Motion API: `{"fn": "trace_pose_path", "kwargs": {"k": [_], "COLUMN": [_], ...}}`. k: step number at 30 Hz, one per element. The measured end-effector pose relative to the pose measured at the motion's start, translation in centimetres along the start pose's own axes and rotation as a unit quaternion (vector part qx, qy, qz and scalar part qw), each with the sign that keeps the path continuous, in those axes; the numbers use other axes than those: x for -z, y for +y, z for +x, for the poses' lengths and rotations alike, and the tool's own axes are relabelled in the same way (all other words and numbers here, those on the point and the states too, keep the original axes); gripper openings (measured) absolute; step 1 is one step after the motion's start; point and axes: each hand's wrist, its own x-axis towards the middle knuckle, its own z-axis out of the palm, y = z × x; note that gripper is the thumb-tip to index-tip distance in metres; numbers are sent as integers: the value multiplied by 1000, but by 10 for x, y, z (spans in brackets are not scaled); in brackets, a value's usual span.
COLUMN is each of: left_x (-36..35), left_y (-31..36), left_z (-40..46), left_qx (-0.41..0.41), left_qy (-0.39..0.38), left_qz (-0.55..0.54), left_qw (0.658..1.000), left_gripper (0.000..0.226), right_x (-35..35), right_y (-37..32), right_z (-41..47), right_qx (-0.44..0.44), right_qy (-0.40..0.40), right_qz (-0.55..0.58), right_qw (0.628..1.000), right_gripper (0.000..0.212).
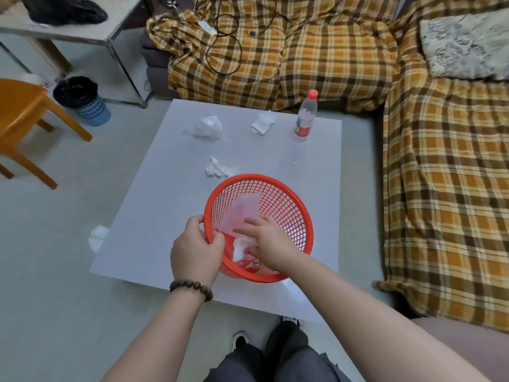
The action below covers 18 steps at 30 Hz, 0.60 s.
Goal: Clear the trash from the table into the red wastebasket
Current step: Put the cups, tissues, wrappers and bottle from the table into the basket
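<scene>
The red wastebasket [286, 205] is tilted over the near part of the white table [154, 205]. My left hand [197, 250] grips its near-left rim. Inside the basket, my right hand [265, 244] has its fingers spread over a clear plastic bag [243, 210] and a white tissue [239, 248]; a printed wrapper [253, 263] lies at the bottom. On the table lie a crumpled plastic wrap [208, 128], a folded tissue [263, 123], a twisted tissue [219, 169] just beyond the basket, and a tissue [97, 237] on the left edge. A clear bottle [305, 117] with a red cap stands at the far right.
A plaid-covered sofa [316, 59] wraps around the far and right sides of the table. An orange chair [22, 117] and a blue bin [85, 102] with a black liner stand on the floor at the left. My feet and legs are below the table's near edge.
</scene>
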Motion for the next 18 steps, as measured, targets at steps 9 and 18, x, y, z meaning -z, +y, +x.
{"fn": "trace_pose_path", "kwargs": {"k": [9, 18], "left_x": [4, -45], "left_y": [14, 69], "left_z": [-7, -47], "left_qx": [-34, -56], "left_qy": [-35, -54], "left_qz": [-21, -28], "left_qw": [999, 997], "left_gripper": [26, 21], "right_x": [31, 41], "right_y": [44, 120], "right_z": [-70, -140], "right_qx": [-221, -306], "right_qy": [230, 234], "right_qz": [108, 370], "right_qw": [942, 845], "right_gripper": [72, 48]}}
